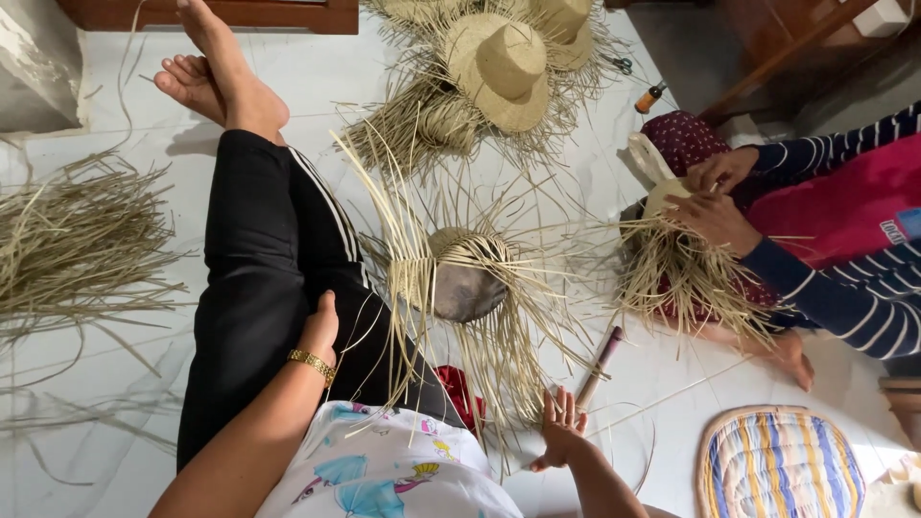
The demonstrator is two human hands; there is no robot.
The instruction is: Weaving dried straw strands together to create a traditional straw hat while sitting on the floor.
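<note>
A half-woven straw hat (451, 251) sits over a dark rounded mould (465, 293) on the white floor, with long loose strands (499, 364) fanning out all round it. My left hand (319, 328), a gold bracelet at its wrist, rests flat on my black-trousered thigh (259, 278) and holds nothing. Lower down, my right hand (562, 427) hovers with fingers spread at the ends of the loose strands, close to a wooden stick (600, 364).
A person in striped sleeves (844, 297) at the right weaves another straw hat (676, 264). Finished hats (499, 62) are piled at the top, and a straw bundle (77, 240) lies left. Scissors (624, 65), a small bottle (650, 96), a striped cushion (777, 460) and red cloth (460, 391) lie around.
</note>
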